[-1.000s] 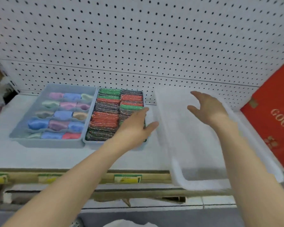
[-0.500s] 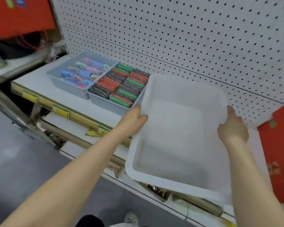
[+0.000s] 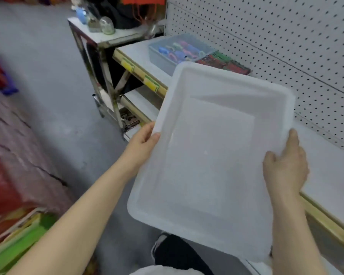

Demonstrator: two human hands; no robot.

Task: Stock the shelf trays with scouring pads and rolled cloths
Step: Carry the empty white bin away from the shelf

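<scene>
Nearest, bottom centre: dark trouser leg point(image 3: 179, 255) and shoe point(image 3: 158, 245) over grey floor point(image 3: 48, 92). Near left: pile of green, yellow and red packets point(image 3: 16, 243), too blurred to identify.

Mid-frame: white plastic tray point(image 3: 207, 108), translucent, held in the air in front of the shelf point(image 3: 330, 167), long side running near to far, far end angled to the left. Left hand point(image 3: 145, 139) gripping the tray's left rim, thumb over the lip on the inside, fingers hidden underneath. Right hand point(image 3: 284, 167) gripping the right rim, thumb up along the edge, fingers curled over onto the inner wall. Bare forearms reaching in from the near edge.

Right of the tray: white shelf board with a wooden front strip. Yellow-green price tags point(image 3: 151, 84) on that strip farther left. Lower shelf board partly seen beneath.

Farther, on the shelf just beyond the tray's far rim: scouring pads point(image 3: 224, 63), red, green and dark, packed on edge in rows, their container hidden by the white tray. Just beside them on the left: grey tray point(image 3: 159, 56) of rolled cloths point(image 3: 180, 50) in blue, pink and pale green.

Behind all: white pegboard point(image 3: 276, 40). Far left, against the shelf end: small metal stand point(image 3: 123, 34) with glass items point(image 3: 107, 26) on top, blurred.
</scene>
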